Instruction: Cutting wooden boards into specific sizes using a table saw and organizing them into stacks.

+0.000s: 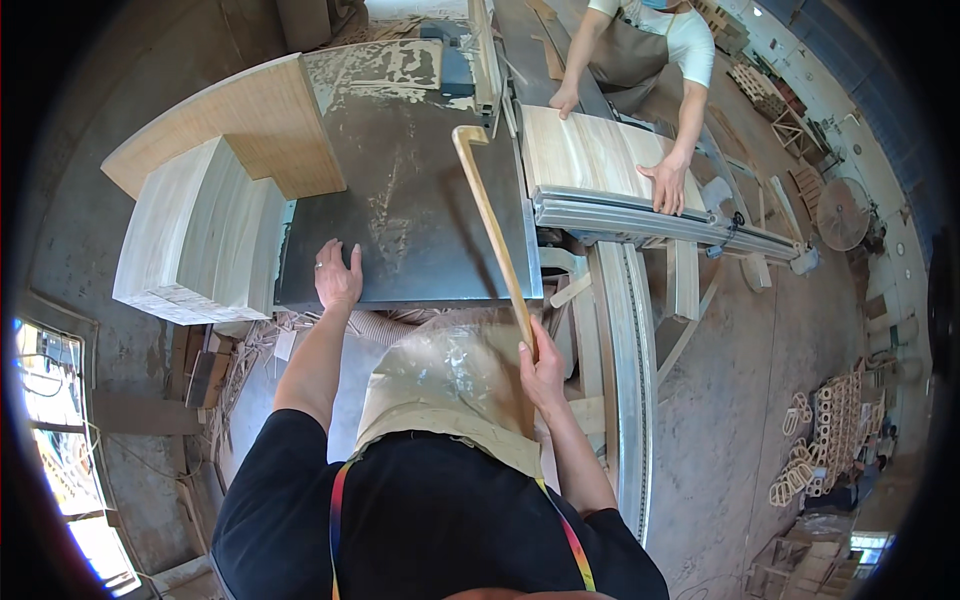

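In the centre of the frame, the person's right hand (543,372) is closed around the lower end of a hooked stick (497,235). Its long axis runs steeply up and slightly left, the hooked tip bending right. The left hand (338,280), left of centre, lies palm down on the dark surface (420,215), fingers loosely spread, gripping nothing.

I monitor through the left head-worn fisheye camera, which faces steeply downward over the wearer's black shirt (440,520) to the dark worktable (420,265) at close range, with workshop floor (740,370) toward its curved rim.
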Demonstrator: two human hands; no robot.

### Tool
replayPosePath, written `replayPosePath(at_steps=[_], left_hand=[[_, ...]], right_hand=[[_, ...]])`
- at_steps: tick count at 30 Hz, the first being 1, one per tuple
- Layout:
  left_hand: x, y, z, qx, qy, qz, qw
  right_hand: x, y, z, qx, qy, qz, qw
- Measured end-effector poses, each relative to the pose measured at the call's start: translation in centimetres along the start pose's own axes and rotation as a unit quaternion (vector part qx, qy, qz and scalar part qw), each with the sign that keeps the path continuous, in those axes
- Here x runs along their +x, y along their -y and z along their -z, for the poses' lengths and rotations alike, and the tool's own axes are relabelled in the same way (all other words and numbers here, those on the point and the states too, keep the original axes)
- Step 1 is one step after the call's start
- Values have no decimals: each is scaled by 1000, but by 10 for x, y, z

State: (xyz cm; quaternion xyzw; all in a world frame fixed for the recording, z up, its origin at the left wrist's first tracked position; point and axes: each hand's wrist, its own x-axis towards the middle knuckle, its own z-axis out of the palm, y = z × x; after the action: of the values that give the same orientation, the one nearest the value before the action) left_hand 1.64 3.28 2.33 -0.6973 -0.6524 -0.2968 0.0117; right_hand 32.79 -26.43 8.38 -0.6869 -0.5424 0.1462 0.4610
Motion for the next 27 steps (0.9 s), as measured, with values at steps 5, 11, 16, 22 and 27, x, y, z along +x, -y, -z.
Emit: replayPosePath(at_steps=[5,11,16,22,27], left_hand=[[3,-2,1,-6,-6,-4,1000],[3,0,-1,-9,-8,-6,1000],[5,0,-4,-13,-10,-16,1000],[6,1,-3,2,8,3,1000],[5,2,-3,-11,-1,-2,1000]], right_hand=[[13,-5,-15,-14,3,-41,999],[23,-6,-27,-2,31,-94,995],[22,-13,-36,15,40,-104,994],[13,-18,-42,22,55,-111,992],[7,-14,-37,60,66,-140,986]])
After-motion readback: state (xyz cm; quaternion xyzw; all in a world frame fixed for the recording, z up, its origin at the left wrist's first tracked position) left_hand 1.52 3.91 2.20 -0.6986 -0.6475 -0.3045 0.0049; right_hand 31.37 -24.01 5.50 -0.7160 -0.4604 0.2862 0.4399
